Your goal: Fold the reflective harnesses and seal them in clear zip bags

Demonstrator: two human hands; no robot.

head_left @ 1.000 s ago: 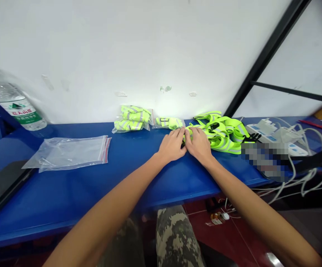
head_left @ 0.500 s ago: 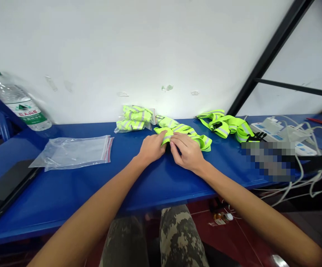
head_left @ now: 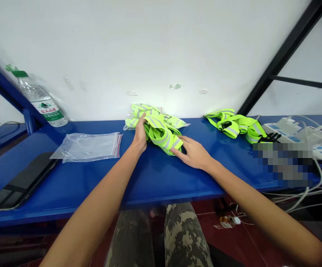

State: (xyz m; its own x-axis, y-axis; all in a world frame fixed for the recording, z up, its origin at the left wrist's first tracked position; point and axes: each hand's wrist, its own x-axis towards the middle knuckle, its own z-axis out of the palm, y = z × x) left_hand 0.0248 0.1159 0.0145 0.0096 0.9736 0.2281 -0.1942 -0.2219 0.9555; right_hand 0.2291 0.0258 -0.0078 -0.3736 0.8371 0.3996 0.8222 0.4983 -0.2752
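Note:
A bundle of neon-yellow reflective strap (head_left: pixel 163 135) with grey stripes is between my two hands, slightly raised off the blue table (head_left: pixel 161 181). My left hand (head_left: pixel 141 132) grips its left side, the thumb up and the other fingers hidden behind it. At the lower right end, my right hand (head_left: pixel 192 151) pinches the strap between thumb and fingers. Behind the bundle, partly covered by it, clear bags (head_left: pixel 133 119) packed with similar straps lie against the wall. Another loose reflective strap (head_left: pixel 234 126) with black buckles lies farther right.
Flat empty zip bags (head_left: pixel 91 147) lie at left, beside a dark tablet-like device (head_left: pixel 19 181). A water bottle (head_left: pixel 45 102) leans in the back left corner. White power strips (head_left: pixel 291 135) and cables crowd the right end, near a black metal frame (head_left: pixel 283 55).
The strap has been gathered into a taller bundle and lifted. My left hand has turned upright at its side; my right hand has moved to its lower right end. The view has shifted left.

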